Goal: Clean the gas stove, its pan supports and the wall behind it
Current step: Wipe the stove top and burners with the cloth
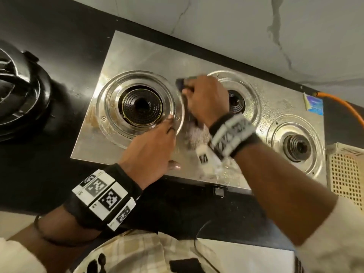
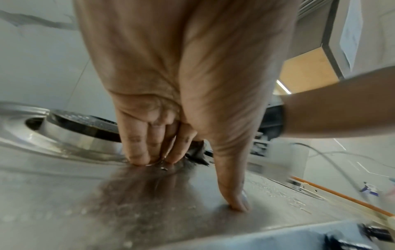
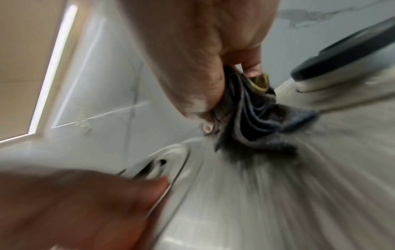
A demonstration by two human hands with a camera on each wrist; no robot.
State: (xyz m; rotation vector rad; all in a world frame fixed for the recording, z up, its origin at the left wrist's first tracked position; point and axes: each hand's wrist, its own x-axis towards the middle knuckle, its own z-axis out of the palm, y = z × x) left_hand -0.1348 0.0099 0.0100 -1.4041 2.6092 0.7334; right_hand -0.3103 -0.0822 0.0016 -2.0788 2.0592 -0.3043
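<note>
A steel three-burner gas stove (image 1: 137, 50) lies on a black counter, with no pan supports on its burners. My right hand (image 1: 204, 99) grips a dark blue-grey cloth (image 1: 182, 82) (image 3: 252, 121) and presses it on the steel between the left burner (image 1: 141, 104) and the middle burner (image 1: 236, 103); it is motion-blurred. My left hand (image 1: 151, 146) (image 2: 181, 152) rests on the stove top by the left burner's ring, fingers straight, fingertips (image 2: 136, 159) and thumb touching the wet steel. The marbled wall (image 1: 256, 26) stands behind the stove.
Black pan supports (image 1: 17, 89) are stacked on the counter to the left. An orange gas hose (image 1: 342, 103) runs off at the right, past a blue sticker (image 1: 315, 105). A cream perforated basket (image 1: 344, 174) stands at the right edge. The stove's front edge is near my body.
</note>
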